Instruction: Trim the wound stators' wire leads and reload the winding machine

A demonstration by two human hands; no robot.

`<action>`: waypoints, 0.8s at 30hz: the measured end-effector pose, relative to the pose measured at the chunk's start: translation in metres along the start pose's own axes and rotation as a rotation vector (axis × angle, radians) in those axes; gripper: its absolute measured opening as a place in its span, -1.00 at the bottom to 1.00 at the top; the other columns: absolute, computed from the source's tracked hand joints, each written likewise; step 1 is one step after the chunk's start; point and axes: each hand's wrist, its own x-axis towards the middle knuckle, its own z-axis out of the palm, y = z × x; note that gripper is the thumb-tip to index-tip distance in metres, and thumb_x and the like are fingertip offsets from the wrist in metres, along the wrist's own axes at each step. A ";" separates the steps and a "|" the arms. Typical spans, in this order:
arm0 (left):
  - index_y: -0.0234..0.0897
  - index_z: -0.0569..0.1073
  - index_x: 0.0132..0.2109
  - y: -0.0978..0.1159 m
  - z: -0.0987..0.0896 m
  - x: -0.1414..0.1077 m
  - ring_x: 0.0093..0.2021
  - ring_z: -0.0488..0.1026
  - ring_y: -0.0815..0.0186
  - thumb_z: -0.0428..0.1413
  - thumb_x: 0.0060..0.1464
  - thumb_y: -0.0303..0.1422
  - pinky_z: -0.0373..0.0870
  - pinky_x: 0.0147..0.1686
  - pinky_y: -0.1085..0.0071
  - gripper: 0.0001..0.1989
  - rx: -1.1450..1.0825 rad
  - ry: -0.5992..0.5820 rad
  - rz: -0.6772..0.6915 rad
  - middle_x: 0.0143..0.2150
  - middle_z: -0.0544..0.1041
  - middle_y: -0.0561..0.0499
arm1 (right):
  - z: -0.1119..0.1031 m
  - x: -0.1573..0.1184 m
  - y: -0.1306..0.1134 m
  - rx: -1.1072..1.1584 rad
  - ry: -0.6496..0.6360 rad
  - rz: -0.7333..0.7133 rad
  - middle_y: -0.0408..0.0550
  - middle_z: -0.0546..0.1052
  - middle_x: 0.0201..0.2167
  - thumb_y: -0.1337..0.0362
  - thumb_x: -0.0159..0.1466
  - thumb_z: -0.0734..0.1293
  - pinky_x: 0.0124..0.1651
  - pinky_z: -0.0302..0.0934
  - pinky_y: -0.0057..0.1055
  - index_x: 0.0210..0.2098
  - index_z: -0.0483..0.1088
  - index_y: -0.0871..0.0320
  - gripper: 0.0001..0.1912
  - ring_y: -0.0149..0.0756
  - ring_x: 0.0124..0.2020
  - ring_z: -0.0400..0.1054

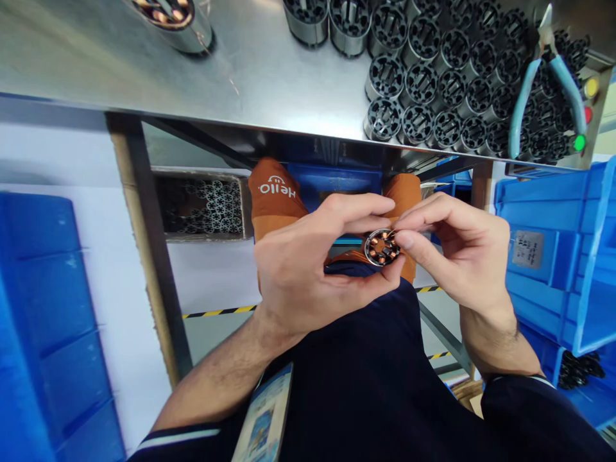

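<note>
Left hand (308,263) grips copper-wound ring (381,246) between thumb and fingers. Right hand (457,247) pinches thin wire (393,231) at ring's rim. Pliers (547,46) lie atop metal cups (421,82) on table (269,83).

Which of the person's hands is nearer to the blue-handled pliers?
Right. The right hand is below and left of the pliers in the picture, short of the metal table. The left hand, holding the copper-wound part, is farther left.
</note>
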 end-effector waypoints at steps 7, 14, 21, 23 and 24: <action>0.06 0.78 0.01 -0.004 -0.004 0.000 -0.11 0.81 0.13 0.67 0.06 -0.13 0.82 -0.10 0.27 -0.60 -0.027 -0.013 -0.061 0.01 0.81 0.11 | -0.003 0.000 -0.005 0.026 -0.065 0.050 -0.14 0.73 -0.20 0.10 0.40 0.67 -0.10 0.66 -0.27 -0.08 0.72 -0.04 -0.83 -0.27 -0.21 0.62; 0.15 0.71 0.24 -0.006 -0.007 -0.007 -0.02 0.84 0.14 0.64 0.12 -0.20 0.84 0.05 0.30 -0.43 0.054 -0.058 0.166 0.18 0.79 0.16 | -0.003 -0.001 -0.005 0.094 -0.094 0.111 -0.18 0.73 -0.22 0.10 0.40 0.67 -0.12 0.66 -0.35 -0.07 0.69 -0.01 -0.80 -0.33 -0.25 0.64; 0.17 0.73 0.18 -0.009 -0.007 -0.003 -0.12 0.84 0.13 0.59 0.15 -0.33 0.88 0.10 0.15 -0.50 0.109 -0.035 0.297 -0.03 0.83 0.20 | 0.001 -0.002 -0.010 0.180 -0.045 0.164 -0.20 0.71 -0.30 0.06 0.36 0.69 -0.23 0.64 -0.37 -0.13 0.67 -0.01 -0.75 -0.35 -0.35 0.60; 0.22 0.75 0.07 -0.009 -0.007 -0.002 -0.10 0.85 0.10 0.62 0.12 -0.30 0.89 0.05 0.14 -0.57 0.071 -0.060 0.231 -0.05 0.82 0.21 | 0.004 -0.003 -0.009 0.232 -0.033 0.195 -0.21 0.69 -0.35 0.05 0.35 0.70 -0.28 0.61 -0.39 -0.16 0.66 0.00 -0.74 -0.37 -0.40 0.57; 0.22 0.75 0.05 -0.008 -0.007 -0.003 -0.10 0.84 0.10 0.62 0.11 -0.29 0.89 0.03 0.14 -0.59 0.060 -0.064 0.200 -0.05 0.82 0.21 | 0.005 -0.003 -0.007 0.259 -0.025 0.212 -0.22 0.69 -0.36 0.04 0.35 0.70 -0.29 0.61 -0.40 -0.17 0.66 0.00 -0.74 -0.38 -0.42 0.55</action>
